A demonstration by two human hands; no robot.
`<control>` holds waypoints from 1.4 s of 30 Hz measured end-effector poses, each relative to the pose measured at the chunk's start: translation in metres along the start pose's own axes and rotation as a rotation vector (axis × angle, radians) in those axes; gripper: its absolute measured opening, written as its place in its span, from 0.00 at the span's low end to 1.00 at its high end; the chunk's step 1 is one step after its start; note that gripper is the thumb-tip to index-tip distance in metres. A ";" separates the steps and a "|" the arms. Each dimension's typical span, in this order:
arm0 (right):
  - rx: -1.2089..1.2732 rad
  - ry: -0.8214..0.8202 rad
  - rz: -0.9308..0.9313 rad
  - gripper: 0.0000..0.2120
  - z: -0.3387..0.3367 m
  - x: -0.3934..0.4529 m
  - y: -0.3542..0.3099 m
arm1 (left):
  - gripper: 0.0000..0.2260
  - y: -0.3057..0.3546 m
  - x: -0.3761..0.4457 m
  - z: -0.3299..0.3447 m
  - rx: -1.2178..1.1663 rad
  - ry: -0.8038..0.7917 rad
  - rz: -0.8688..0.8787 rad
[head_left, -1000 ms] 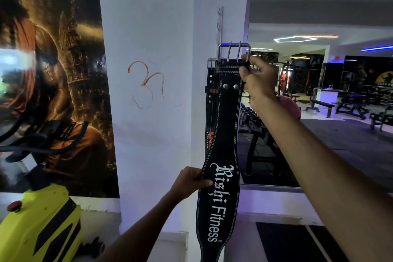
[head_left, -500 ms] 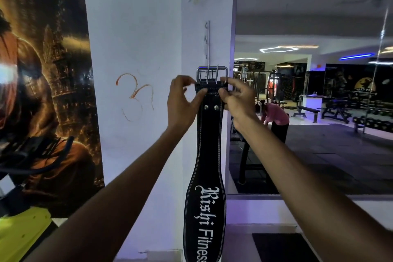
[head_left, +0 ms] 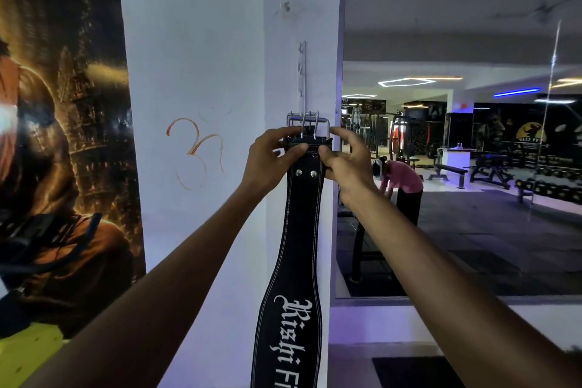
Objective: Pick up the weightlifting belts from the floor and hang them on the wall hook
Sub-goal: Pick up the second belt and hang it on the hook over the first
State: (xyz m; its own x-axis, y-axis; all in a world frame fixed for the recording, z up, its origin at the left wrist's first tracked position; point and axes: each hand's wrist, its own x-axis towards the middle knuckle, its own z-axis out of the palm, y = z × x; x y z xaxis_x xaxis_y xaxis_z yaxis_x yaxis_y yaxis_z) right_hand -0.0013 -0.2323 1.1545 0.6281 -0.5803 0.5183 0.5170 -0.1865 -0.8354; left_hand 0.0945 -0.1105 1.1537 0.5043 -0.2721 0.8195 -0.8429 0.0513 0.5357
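Head view: both hands are now pinching the belt (head_left: 304,214) at its top, frame centre. Left hand (head_left: 271,157) has come up from the belt's lower body a second ago and is clamping the left edge under the buckle (head_left: 308,125); right hand (head_left: 346,161) is clamping the right edge. Buckle is sitting just below the hook rail (head_left: 302,72) on the pillar (head_left: 201,72). Belt is hanging straight down, logo at bottom centre. Likely means lifting the buckle onto a hook; not hooked yet.
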 end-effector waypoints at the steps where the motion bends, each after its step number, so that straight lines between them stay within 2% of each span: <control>1: -0.001 0.008 0.004 0.19 0.001 -0.001 0.001 | 0.15 -0.001 0.001 -0.002 -0.001 0.003 -0.009; 5: -0.032 0.033 -0.036 0.18 0.005 -0.001 0.010 | 0.11 -0.001 -0.001 0.000 -0.107 0.071 -0.050; 10: -0.553 0.102 -0.538 0.11 0.008 -0.004 0.019 | 0.10 -0.004 -0.006 0.008 -0.167 0.117 -0.073; 13: -0.727 0.133 -0.571 0.12 0.004 0.005 0.027 | 0.10 -0.006 -0.007 0.010 -0.183 0.142 -0.078; 18: -0.465 -0.081 -0.437 0.12 -0.002 0.023 0.019 | 0.10 -0.009 -0.007 0.015 -0.233 0.128 -0.125; 21: -0.401 -0.127 -0.439 0.12 -0.006 0.028 0.017 | 0.11 -0.006 -0.004 0.018 -0.282 0.116 -0.164; 25: -0.428 -0.119 -0.501 0.11 -0.013 0.037 0.022 | 0.12 -0.002 -0.003 0.027 -0.306 0.097 -0.163; 32: -0.375 -0.014 -0.524 0.10 -0.030 0.049 0.035 | 0.13 0.002 -0.002 0.053 -0.357 0.118 -0.138; 38: -0.493 0.103 -0.539 0.18 -0.053 0.055 0.042 | 0.15 -0.001 0.006 0.073 -0.345 0.170 -0.136; 42: -0.432 -0.062 -0.575 0.19 -0.060 0.065 0.045 | 0.11 -0.011 0.011 0.085 -0.285 0.174 -0.117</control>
State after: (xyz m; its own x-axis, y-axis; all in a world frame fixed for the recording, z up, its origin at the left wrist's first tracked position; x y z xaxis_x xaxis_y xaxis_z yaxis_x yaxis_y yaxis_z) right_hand 0.0283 -0.3266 1.1394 0.3645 -0.2526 0.8963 0.5079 -0.7528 -0.4187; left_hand 0.0932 -0.1955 1.1397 0.6396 -0.1257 0.7584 -0.7033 0.3026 0.6433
